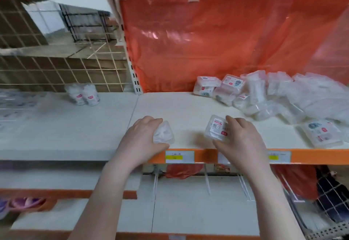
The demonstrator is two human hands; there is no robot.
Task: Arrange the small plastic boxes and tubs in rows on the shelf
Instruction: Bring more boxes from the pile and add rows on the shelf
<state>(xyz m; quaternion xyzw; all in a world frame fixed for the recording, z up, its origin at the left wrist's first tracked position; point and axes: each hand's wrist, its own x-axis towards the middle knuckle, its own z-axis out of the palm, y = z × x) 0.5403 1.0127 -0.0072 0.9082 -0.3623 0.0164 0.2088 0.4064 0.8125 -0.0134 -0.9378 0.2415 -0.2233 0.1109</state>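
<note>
My left hand (140, 141) grips a small clear plastic box (164, 133) near the front edge of the white shelf (188, 107). My right hand (239, 139) holds a second clear box (216, 128), tilted up on edge, its red-and-white label facing me. A loose heap of clear boxes and tubs (279, 96) lies at the back right of the shelf. Two labelled boxes (207, 86) are stacked at the heap's left end. One flat labelled box (323, 133) lies alone at the front right. Two small round tubs (85, 94) stand on the neighbouring shelf section to the left.
An orange plastic sheet (217, 37) hangs behind the shelf. The shelf's orange front rail (205, 155) carries price tags. A wire grid (47, 69) backs the left section. A lower white shelf (188, 211) sits below, with purple items (24, 203) at its left.
</note>
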